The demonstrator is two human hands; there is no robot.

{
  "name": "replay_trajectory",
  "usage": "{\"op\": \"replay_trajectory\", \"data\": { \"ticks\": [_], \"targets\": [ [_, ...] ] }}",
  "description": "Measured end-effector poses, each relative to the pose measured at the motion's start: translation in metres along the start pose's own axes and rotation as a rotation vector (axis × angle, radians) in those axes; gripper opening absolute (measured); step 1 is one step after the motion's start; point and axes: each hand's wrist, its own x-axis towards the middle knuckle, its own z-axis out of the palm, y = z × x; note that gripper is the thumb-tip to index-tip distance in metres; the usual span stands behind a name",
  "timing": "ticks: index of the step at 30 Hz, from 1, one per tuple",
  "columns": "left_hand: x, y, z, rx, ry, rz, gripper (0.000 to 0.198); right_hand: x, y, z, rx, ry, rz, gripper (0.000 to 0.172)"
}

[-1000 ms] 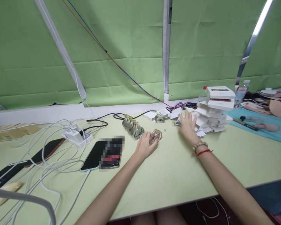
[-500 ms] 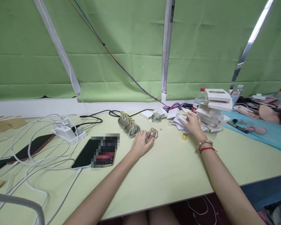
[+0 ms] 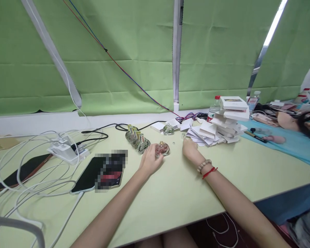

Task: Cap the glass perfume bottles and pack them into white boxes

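Head view: green curtains [image 3: 139, 41] hang behind my pale table [image 3: 170, 196], where shiny-capped bottles [image 3: 138, 140] stand in a row; beside them my left hand [image 3: 150, 159] half-closes on a reddish glass bottle [image 3: 162, 150]. My right hand [image 3: 190, 148] is curled, its grip hidden.

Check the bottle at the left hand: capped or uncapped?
Uncapped: the bottle shows a short gold neck; the bottle row has tall caps.
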Motion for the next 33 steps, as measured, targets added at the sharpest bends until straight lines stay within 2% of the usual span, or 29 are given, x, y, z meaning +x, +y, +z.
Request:
{"op": "replay_trajectory", "data": {
  "ticks": [6,8,11,14,17,19,21,22,24,25,27,29,30,33],
  "targets": [
    [0.000,-0.001,-0.001,0.004,-0.007,-0.003,0.025,0.000,-0.001,0.011,0.160,0.241,-0.312,0.051],
    [0.000,-0.001,-0.001,0.006,-0.004,0.001,0.025,0.010,0.005,0.016,0.238,0.348,-0.355,0.048],
    [0.000,0.001,-0.001,0.000,-0.004,0.000,0.024,0.029,0.016,0.027,0.297,0.462,-0.342,0.055],
    [-0.001,0.002,-0.002,-0.009,-0.006,-0.006,0.024,0.045,0.025,0.041,0.350,0.402,-0.417,0.055],
    [-0.001,0.002,-0.002,-0.022,-0.011,-0.007,0.024,0.050,0.026,0.050,0.458,0.326,-0.590,0.053],
    [-0.001,0.002,-0.002,-0.028,-0.014,0.000,0.024,0.048,0.022,0.049,0.550,0.280,-0.717,0.051],
    [-0.001,0.002,-0.002,-0.031,-0.010,0.002,0.024,0.044,0.018,0.042,0.605,0.276,-0.785,0.040],
    [-0.001,0.002,-0.002,-0.031,-0.006,0.001,0.024,0.042,0.019,0.038,0.604,0.315,-0.773,0.035],
    [-0.001,0.002,-0.001,-0.030,0.000,-0.001,0.025,0.042,0.024,0.030,0.533,0.468,-0.643,0.032],
    [-0.001,0.002,-0.001,-0.031,0.000,-0.002,0.025,0.044,0.030,0.028,0.463,0.545,-0.553,0.036],
    [-0.001,0.001,0.000,-0.032,-0.001,-0.002,0.026,0.049,0.045,0.026,0.301,0.628,-0.372,0.055],
    [-0.001,0.001,0.000,-0.030,-0.002,-0.004,0.025,0.055,0.061,0.027,0.193,0.635,-0.210,0.069],
    [-0.001,0.001,0.001,-0.029,0.000,-0.004,0.026,0.058,0.068,0.027,0.172,0.620,-0.149,0.070],
    [-0.001,0.001,0.001,-0.031,0.008,-0.003,0.026,0.062,0.084,0.026,0.201,0.565,-0.087,0.061]
  ]
}}
